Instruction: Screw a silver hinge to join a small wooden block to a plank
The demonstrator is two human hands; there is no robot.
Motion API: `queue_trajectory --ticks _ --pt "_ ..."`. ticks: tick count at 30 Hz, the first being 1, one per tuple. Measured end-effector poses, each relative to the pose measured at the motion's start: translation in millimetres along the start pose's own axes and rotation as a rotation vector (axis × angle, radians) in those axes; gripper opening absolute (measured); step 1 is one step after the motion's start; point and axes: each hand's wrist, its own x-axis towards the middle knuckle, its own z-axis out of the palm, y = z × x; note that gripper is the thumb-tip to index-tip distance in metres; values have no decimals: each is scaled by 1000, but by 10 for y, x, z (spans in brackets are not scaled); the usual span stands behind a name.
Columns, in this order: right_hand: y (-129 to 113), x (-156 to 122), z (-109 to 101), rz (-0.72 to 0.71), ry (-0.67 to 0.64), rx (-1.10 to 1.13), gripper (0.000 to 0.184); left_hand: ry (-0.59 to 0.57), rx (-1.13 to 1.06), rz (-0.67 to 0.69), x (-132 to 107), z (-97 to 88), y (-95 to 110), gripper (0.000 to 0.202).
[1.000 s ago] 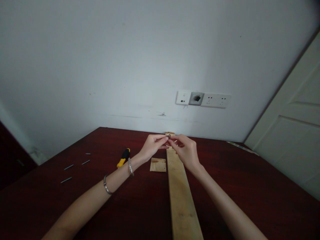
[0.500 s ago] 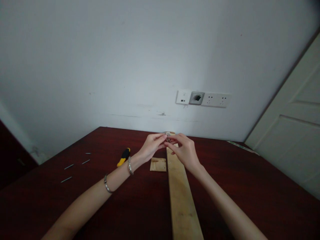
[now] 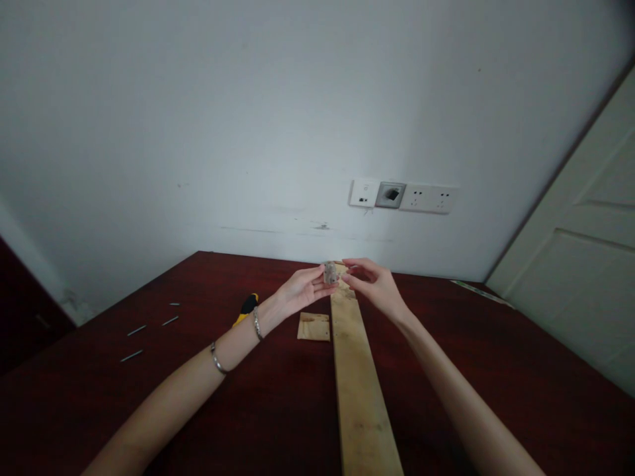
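A long pale wooden plank point(image 3: 358, 377) lies on the dark red table point(image 3: 278, 410), running from the near edge toward the wall. Above its far end, my left hand point(image 3: 303, 289) pinches a small grey object point(image 3: 330, 272) between thumb and fingers. My right hand point(image 3: 373, 283) hovers just right of that object, fingers curled toward it, touching or nearly touching it. What the grey object is cannot be made out. Two bracelets ring my left wrist and forearm.
A small square wood piece point(image 3: 314, 326) lies left of the plank. A yellow and black tool handle point(image 3: 245, 309) sits behind my left wrist. Several dark nails point(image 3: 149, 327) are scattered at the table's left. Wall sockets point(image 3: 401, 196) and a door point(image 3: 580, 264) stand behind.
My hands were pressed together over the plank's far end; now they have parted slightly, the left turned palm up showing the small grey object, the right drawn a little to the right.
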Motion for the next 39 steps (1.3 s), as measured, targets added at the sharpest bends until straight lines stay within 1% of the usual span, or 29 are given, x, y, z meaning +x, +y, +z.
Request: queue_trajectory --ticks 4,7,9,13,15,18,21,27,32,35,39 --pt "15 -38 4 -75 -173 7 50 -79 14 1 2 -59 -5 15" --pt "-2 -71 35 -144 -240 -50 55 -111 43 16 10 -100 -30 17" --pt "-8 -81 50 -188 -244 -93 53 -118 56 12 15 -114 -39 19" --pt "-6 -80 50 -252 -226 -147 43 -144 75 18 5 -100 -29 19" --pt "1 -79 44 -261 -217 -169 44 -148 89 28 -7 -83 -18 19" --pt "22 -81 39 -259 -209 -183 45 -144 100 44 -22 -61 -11 18" --pt "53 -82 39 -257 -193 -174 42 -147 97 53 -26 -57 -12 16" --pt "121 -77 28 -226 -205 -126 42 -183 112 55 -19 -87 -12 21" --pt "174 -68 23 -189 -202 -107 44 -178 139 45 -4 -122 12 21" --pt "177 -69 20 -176 -185 -109 44 -203 209 23 -23 -156 84 21" --pt "176 -76 21 -183 -173 -153 43 -224 381 -6 -85 -179 196 29"
